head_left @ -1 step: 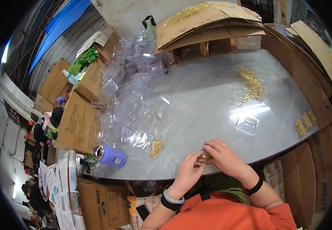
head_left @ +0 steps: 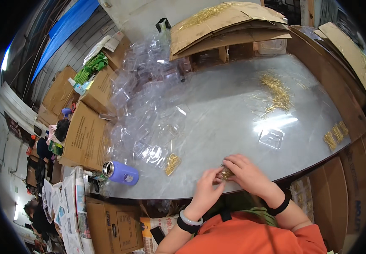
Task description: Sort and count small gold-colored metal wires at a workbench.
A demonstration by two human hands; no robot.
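Note:
At the table's near edge my hands meet around a small bundle of thin gold wire pieces [head_left: 226,172]. My left hand [head_left: 210,181] grips its left side with thumb and fingers closed. Over its top and right side curls my right hand [head_left: 246,171]. The fingers hide most of the bundle. Left of them, a clear plastic box holding gold wire pieces [head_left: 172,164] lies on the table. To the right, farther back, is a clear plastic tray [head_left: 271,138] with a shallow square shape. A loose heap of gold wire pieces [head_left: 278,92] is spread beyond it.
Clear plastic boxes [head_left: 142,101] pile up along the left of the grey table [head_left: 221,114]. A purple bottle [head_left: 123,172] lies at the near left. Gold bundles [head_left: 336,135] sit at the right edge. Stacked cardboard [head_left: 229,27] stands at the back, a brown carton [head_left: 83,137] at left.

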